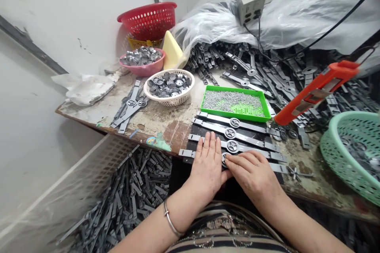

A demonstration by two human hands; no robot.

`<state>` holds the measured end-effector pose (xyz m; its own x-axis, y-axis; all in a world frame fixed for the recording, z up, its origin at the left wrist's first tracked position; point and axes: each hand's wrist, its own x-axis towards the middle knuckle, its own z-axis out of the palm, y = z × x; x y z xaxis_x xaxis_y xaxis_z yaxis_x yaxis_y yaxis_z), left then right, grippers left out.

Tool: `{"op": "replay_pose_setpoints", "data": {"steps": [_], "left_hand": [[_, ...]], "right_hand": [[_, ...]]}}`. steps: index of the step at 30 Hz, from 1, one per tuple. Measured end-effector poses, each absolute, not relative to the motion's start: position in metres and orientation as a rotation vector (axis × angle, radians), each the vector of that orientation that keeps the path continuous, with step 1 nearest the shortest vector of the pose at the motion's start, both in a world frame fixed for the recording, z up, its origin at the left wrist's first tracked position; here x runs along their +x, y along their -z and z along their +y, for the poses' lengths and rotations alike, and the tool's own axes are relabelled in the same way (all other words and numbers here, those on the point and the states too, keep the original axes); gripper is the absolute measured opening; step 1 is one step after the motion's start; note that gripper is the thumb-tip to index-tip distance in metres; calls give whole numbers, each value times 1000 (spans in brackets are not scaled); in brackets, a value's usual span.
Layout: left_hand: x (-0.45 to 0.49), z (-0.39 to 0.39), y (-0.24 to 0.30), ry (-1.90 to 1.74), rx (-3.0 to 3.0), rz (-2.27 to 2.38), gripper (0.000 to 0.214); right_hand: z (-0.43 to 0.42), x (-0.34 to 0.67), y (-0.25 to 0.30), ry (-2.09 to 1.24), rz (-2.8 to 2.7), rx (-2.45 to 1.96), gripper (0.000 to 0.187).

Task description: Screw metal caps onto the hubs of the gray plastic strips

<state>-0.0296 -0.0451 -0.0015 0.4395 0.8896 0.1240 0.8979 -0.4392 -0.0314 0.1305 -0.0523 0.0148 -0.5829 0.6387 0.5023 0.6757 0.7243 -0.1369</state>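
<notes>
Several grey watch-shaped plastic straps with round spoked caps lie side by side on a black board (194, 129). My left hand (208, 162) lies flat across the left part of the nearer straps, its fingers stretched out and close together. The nearest strap (277, 168) runs under both hands. On its middle, my right hand (252, 174) presses its fingertips at a round spoked cap (225, 159), partly hidden by the fingers. Beyond my hands, another strap (231, 146) shows its cap in full. A green tray (265, 110) of tiny metal pieces stands behind the row.
A cream basket (169, 103) and a pink bowl (145, 70) hold round caps. An orange electric screwdriver (314, 93) hangs at right above a mint basket (335, 158). Heaped straps (287, 79) fill the back, and more straps (130, 197) lie below the table's left edge.
</notes>
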Motion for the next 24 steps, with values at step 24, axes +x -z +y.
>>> {"op": "replay_pose_setpoints", "data": {"steps": [24], "left_hand": [[-42,-19,-1,517,-2650,-1364,85]], "right_hand": [[62,213,-60,-716,-1161,-1366,39]]}}
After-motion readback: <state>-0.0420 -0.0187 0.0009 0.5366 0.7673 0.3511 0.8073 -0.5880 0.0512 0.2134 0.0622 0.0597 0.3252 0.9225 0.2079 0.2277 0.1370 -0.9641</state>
